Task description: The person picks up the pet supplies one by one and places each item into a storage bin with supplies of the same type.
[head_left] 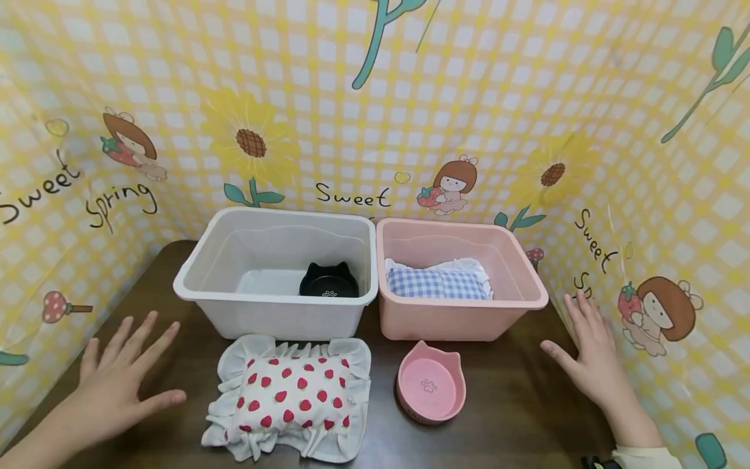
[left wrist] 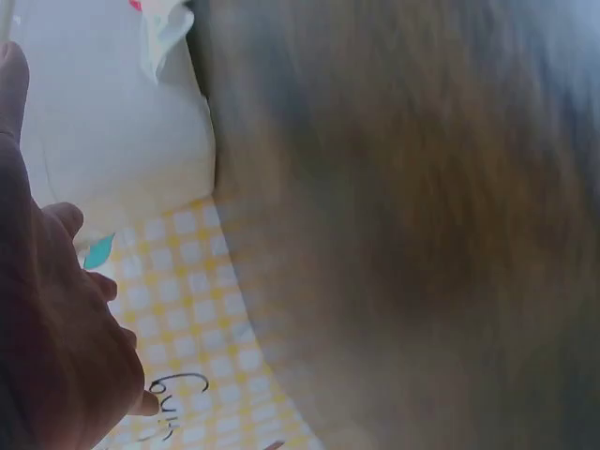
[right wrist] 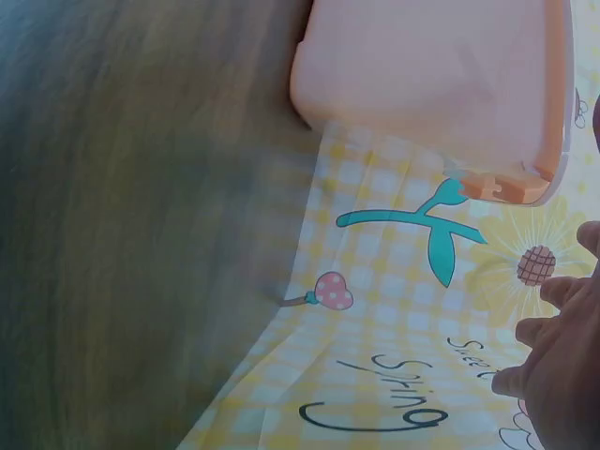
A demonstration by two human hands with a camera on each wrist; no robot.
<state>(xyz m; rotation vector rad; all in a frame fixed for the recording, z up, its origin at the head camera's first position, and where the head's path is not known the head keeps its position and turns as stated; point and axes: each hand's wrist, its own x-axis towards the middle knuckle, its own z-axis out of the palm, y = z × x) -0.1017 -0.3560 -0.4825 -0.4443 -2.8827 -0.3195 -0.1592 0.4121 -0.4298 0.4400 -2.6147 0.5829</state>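
My left hand (head_left: 120,378) is spread with straight fingers at the table's left side, nearest a strawberry-print pillow (head_left: 293,394) with white ruffles. On the right, my right hand (head_left: 594,352) also has its fingers extended and holds nothing. A pink cat-eared bowl (head_left: 430,384) with a paw print sits right of the pillow. Behind them stand a white bin (head_left: 281,319) and a pink bin (head_left: 451,322), side by side. Inside the white bin, at its right end, is a black cat-eared bowl (head_left: 329,280). The pink bin contains a blue checked pillow (head_left: 436,283) with a ruffled edge.
A yellow checked cloth (head_left: 340,143) with flowers and printed figures rises behind the bins and along both sides. The dark wood table (head_left: 498,423) shows in front. A dark band (head_left: 600,462) is on the right wrist, by a pale sleeve (head_left: 644,458).
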